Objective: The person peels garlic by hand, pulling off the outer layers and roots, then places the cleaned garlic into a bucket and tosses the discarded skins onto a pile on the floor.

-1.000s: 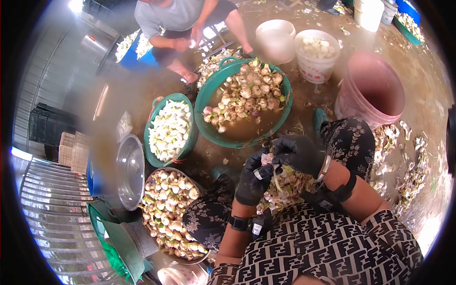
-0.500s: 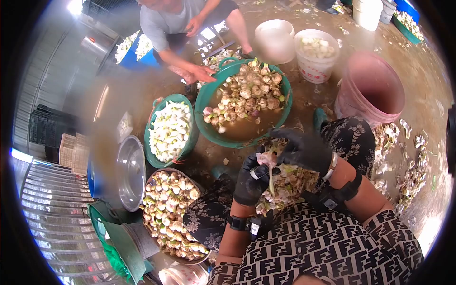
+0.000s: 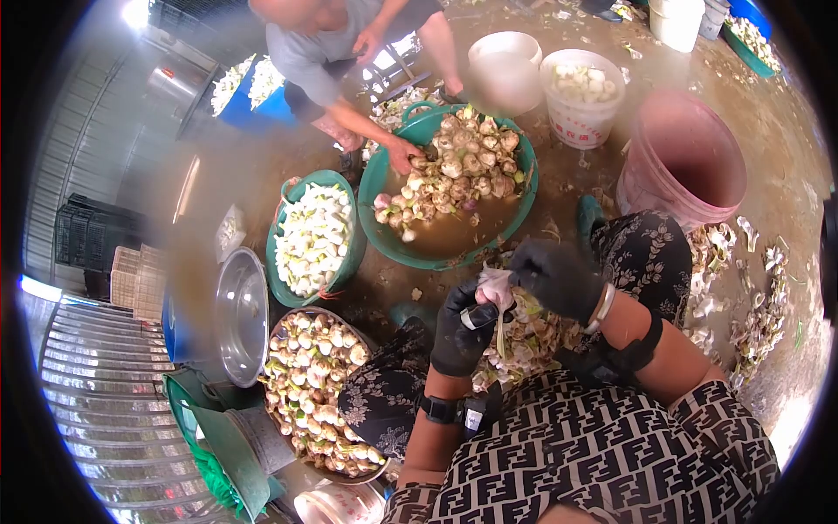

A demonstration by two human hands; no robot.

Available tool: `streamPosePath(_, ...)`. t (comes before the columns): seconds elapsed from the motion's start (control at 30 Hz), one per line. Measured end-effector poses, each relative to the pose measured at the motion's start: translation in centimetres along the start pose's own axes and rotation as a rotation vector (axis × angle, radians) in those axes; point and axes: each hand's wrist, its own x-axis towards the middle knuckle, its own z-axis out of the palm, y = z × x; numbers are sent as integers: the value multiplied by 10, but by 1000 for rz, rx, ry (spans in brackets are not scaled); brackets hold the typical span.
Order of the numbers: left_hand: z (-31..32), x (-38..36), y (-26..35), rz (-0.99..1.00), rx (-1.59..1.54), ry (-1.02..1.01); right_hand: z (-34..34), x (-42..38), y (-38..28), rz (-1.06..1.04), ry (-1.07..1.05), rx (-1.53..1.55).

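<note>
My left hand [image 3: 460, 334], in a black glove, is closed around a garlic bulb [image 3: 495, 288] with pinkish-white skin and a pale stem hanging down. My right hand [image 3: 555, 278], gloved in black too, pinches the skin at the bulb's upper right side. Below both hands lies a heap of garlic peelings [image 3: 532, 327] between my knees. In front is a green tub [image 3: 377, 236] of murky water and unpeeled bulbs. To its left stands a green basin [image 3: 351, 262] of white peeled garlic. A round pan of garlic [image 3: 314, 384] sits beside my left knee.
Across the tub a co-worker [image 3: 305, 61] reaches one hand into the bulbs. A pink bucket [image 3: 681, 162] stands front right, with a white bucket of garlic [image 3: 580, 122] behind it. A metal basin [image 3: 242, 314] is at the left; peelings [image 3: 759, 306] litter the floor at the right.
The co-worker has leaned in, and the hand has moved from the tub's rim onto the bulbs. My right hand has shifted slightly and now pinches the skin of the bulb.
</note>
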Motion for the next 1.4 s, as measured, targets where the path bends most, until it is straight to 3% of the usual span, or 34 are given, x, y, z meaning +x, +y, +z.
streamPosePath(0.07,4,0,-7,-98,-401,5,1,0,2,47,58,4)
streamPosePath(0.1,7,1,-10,-94,-403,6,1,1,3,93,113,10)
streamPosePath(0.17,11,3,-13,-278,-784,-25,12,-1,23,150,151,33)
streamPosePath(0.2,10,0,-13,-278,-784,-24,16,-2,30,211,185,59)
streamPosePath(0.23,11,-2,-10,-227,-567,-19,14,0,36,212,185,59)
streamPosePath(0.3,15,-6,1,-158,-149,-12,8,6,45,758,228,159)
streamPosePath(0.33,14,-5,1,-159,-148,-10,7,2,52,759,227,160)
streamPosePath(0.4,10,3,2,-170,-228,16,8,-6,73,218,-382,-462)
streamPosePath(0.43,8,5,2,-182,-270,28,20,-20,80,88,-201,-252)
streamPosePath(0.47,7,8,1,-193,-315,40,15,-15,65,89,-204,-252)
streamPosePath(0.53,7,12,0,-215,-405,62,1,-3,27,354,-145,-4)
streamPosePath(0.57,5,12,1,-416,-1102,109,-5,1,9,360,-143,-1)
streamPosePath(0.6,7,11,3,-423,-1100,105,-11,5,-8,378,-125,295)
streamPosePath(0.63,10,10,6,-245,-619,3,-15,7,-15,390,-101,589)
streamPosePath(0.67,14,10,10,-60,-141,-94,-12,7,-10,394,-94,586)
streamPosePath(0.7,14,13,22,205,524,-153,-4,7,-1,381,-116,509)
streamPosePath(0.73,14,13,19,205,521,-155,0,7,4,366,-141,433)
streamPosePath(0.8,12,10,12,-361,-825,-130,5,4,7,345,-94,412)
streamPosePath(0.83,13,9,13,-363,-824,-126,9,3,13,340,-105,442)
streamPosePath(0.93,16,7,17,-172,-85,-81,7,3,12,339,-143,448)
streamPosePath(0.97,14,6,14,-175,-83,-82,5,3,8,346,-167,416)
streamPosePath(1.0,10,5,9,-235,-159,-98,9,0,14,346,-165,418)
streamPosePath(1.07,6,5,5,-292,-236,-113,18,-9,30,348,-92,1081)
streamPosePath(1.1,5,6,5,-338,-478,-71,13,-10,36,346,-94,1079)
streamPosePath(1.17,6,6,8,-359,-844,-22,2,-5,41,689,155,1590)
streamPosePath(1.2,6,5,6,-358,-840,-19,0,-6,40,687,151,1594)
streamPosePath(1.27,3,5,-5,-401,-1020,16,-9,-5,36,729,313,1219)
streamPosePath(1.33,2,5,-5,-423,-1060,3,-13,-3,57,722,424,1302)
streamPosePath(1.4,11,7,16,-506,-1074,115,-25,3,70,662,408,901)
